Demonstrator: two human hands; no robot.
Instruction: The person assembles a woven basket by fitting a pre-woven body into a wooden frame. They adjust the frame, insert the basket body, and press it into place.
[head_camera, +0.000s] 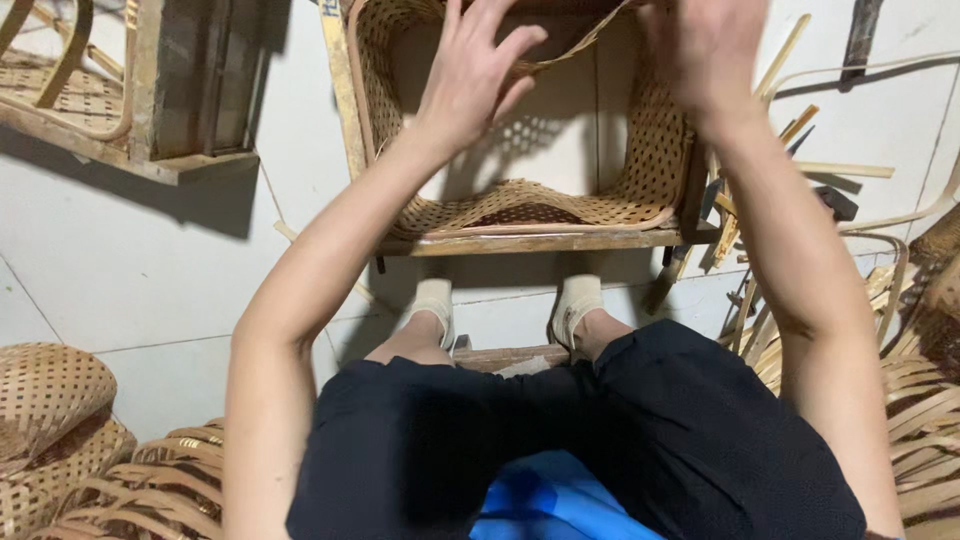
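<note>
1. A woven bamboo basket (530, 205), open-weave with a framed rim, sits in the upper middle of the frame on a low wooden surface (530, 242); its mouth faces the camera.
2. A thin bamboo strip (580, 45) arcs across the basket's top edge between the two hands.
3. The left hand (470, 75) hovers over the basket's upper left, wrist bent, its fingers (520, 42) spread and loosely curled, tips near the strip; whether they pinch it I cannot tell.
4. The right hand (705, 50) is raised at the upper right, blurred; its fingers' state cannot be told.
5. Both forearms reach up the frame from the lower corners, elbows out.
6. Loose bamboo strips (920, 400) pile at the right edge; finished woven baskets (50, 410) lie lower left on the floor.
</note>
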